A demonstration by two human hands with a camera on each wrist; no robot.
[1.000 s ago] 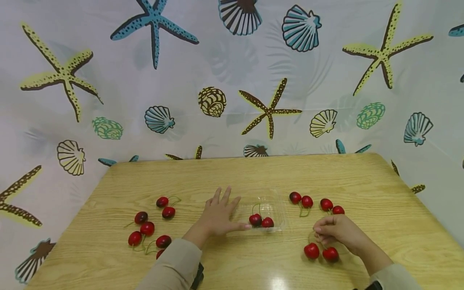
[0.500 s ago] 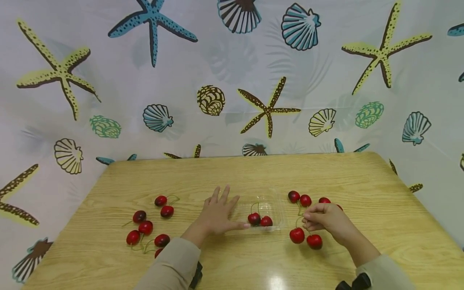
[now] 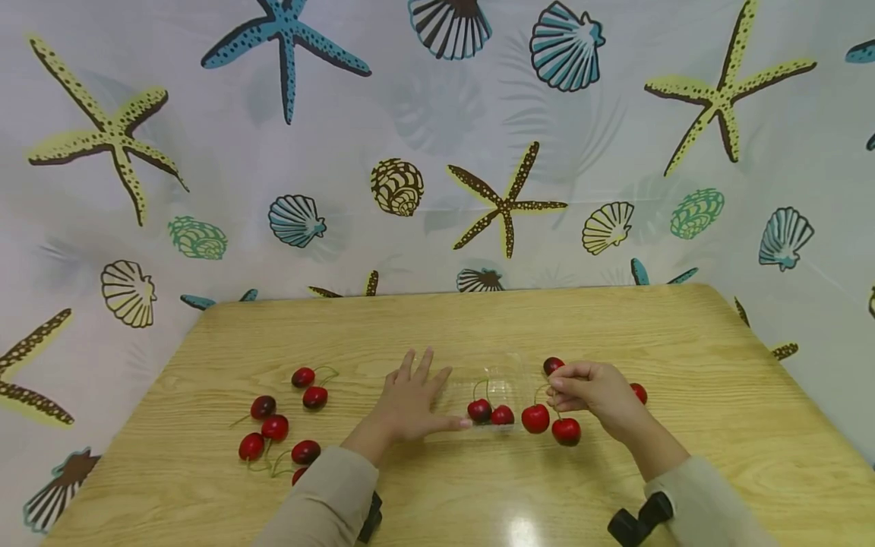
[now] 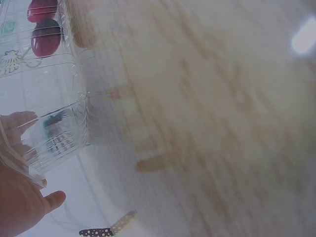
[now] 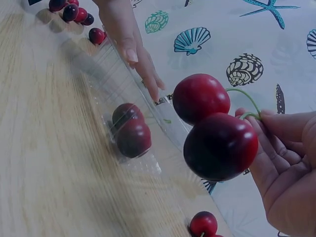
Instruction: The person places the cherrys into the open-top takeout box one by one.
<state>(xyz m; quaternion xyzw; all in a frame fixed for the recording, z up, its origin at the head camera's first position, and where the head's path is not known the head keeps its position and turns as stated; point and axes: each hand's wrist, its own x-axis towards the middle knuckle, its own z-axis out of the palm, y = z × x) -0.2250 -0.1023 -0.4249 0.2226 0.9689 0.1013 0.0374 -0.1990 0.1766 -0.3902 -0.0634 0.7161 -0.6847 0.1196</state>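
Between right thumb and fingers, my right hand pinches the green stems of a pair of red cherries. They hang beside the right end of a clear plastic container, above the table. Inside that container lies another cherry pair, stems up. My left hand is spread with straight fingers at the container's left side, its thumb along the front edge. The left wrist view shows part of the left hand against the clear wall.
Several cherries lie in pairs on the table's left. Right of the container a dark red cherry and another cherry show, partly hidden by the right hand. A patterned cloth hangs behind the wooden table.
The right hand has moved left and a little away from me, carrying the cherry pair from the table's right toward the container. The left hand has stayed in place.
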